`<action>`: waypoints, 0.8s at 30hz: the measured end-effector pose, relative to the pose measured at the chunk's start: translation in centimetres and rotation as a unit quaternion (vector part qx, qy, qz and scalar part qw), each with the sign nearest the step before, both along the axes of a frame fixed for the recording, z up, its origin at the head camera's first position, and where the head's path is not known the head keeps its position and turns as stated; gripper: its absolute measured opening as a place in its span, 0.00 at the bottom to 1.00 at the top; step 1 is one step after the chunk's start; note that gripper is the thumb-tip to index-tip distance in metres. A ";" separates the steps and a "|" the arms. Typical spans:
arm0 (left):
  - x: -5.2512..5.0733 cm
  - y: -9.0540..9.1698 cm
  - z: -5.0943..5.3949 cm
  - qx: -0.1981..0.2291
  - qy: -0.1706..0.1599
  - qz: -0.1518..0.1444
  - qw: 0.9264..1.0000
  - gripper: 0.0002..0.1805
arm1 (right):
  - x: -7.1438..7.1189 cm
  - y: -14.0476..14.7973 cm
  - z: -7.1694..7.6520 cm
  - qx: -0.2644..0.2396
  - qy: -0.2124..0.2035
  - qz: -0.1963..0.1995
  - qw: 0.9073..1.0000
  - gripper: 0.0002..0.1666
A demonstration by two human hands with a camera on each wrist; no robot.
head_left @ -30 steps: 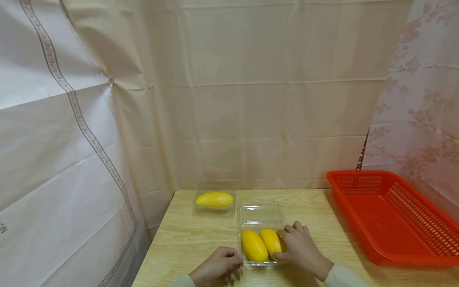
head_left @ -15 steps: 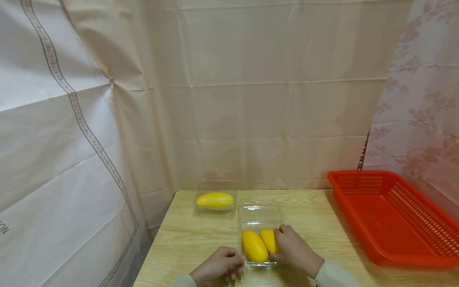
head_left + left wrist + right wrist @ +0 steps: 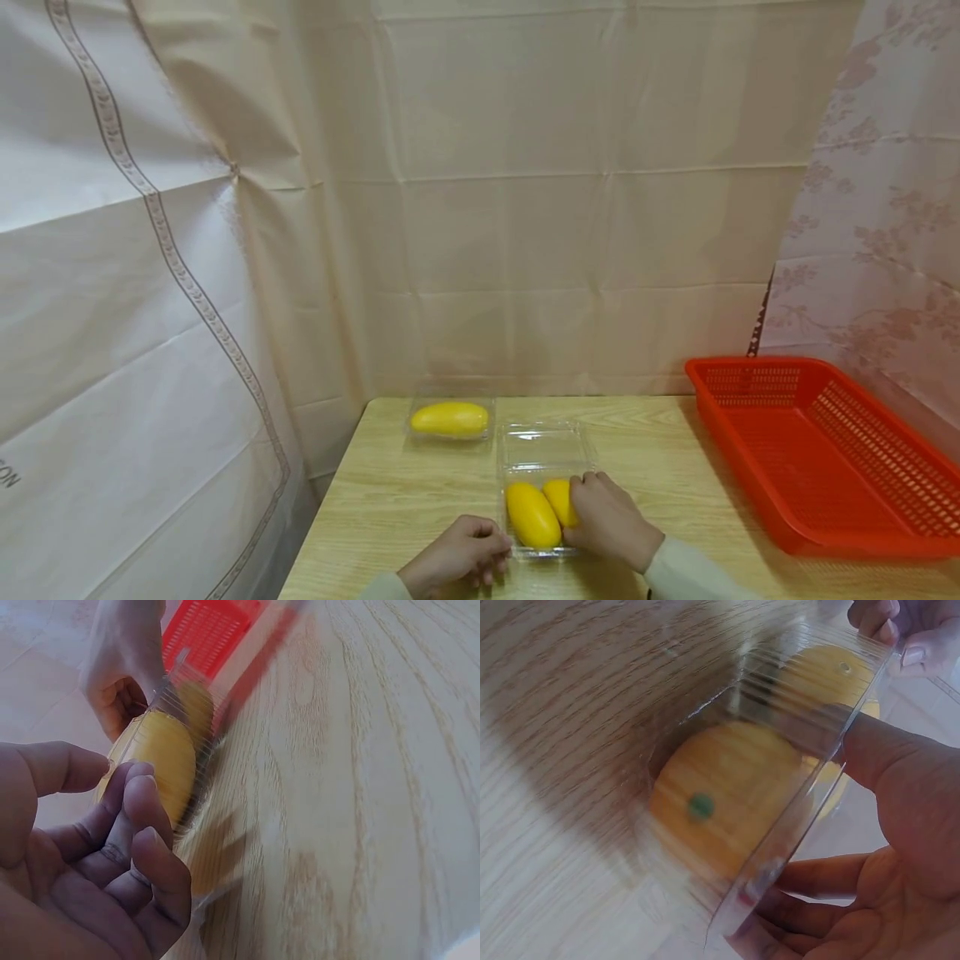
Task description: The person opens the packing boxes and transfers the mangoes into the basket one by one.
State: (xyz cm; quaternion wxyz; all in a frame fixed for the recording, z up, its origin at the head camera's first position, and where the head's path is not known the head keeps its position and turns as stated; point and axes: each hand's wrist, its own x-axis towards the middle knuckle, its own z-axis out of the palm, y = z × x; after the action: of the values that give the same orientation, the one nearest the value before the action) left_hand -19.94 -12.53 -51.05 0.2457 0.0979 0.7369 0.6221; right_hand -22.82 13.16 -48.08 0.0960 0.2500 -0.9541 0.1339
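Note:
A clear plastic clamshell box (image 3: 543, 448) lies on the table with its lid folded back. Two yellow mangoes sit side by side in its base, the left mango (image 3: 533, 515) in full sight and the right mango (image 3: 558, 498) partly covered by my right hand (image 3: 611, 523). That hand holds the right mango, its thumb reaching over the box wall in the right wrist view. My left hand (image 3: 459, 552) pinches the near left corner of the box rim between thumb and fingers. Through the ribbed wall, the right mango (image 3: 724, 802) shows a green spot on its end.
Another clear box holding one yellow mango (image 3: 450, 419) stands at the back left of the wooden table (image 3: 420, 483). A red plastic basket (image 3: 750, 492) with slotted sides stands on the right. Cloth curtains (image 3: 510, 233) hang behind and at both sides.
My right hand has shifted slightly left and closed further over the right mango, covering more of it. The left hand and the box have stayed in place.

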 end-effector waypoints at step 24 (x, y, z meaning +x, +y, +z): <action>0.2 0.9 -0.2 0.002 0.020 -0.021 1.000 0.16 | -0.4 0.1 1.1 0.065 0.087 0.020 0.994 0.29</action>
State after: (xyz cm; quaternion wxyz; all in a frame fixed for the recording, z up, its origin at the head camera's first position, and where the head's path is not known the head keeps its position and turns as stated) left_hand -19.77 -11.67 -51.22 0.2442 0.1262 0.7379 0.6164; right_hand -23.26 13.24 -47.00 0.1597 0.2851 -0.9437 0.0512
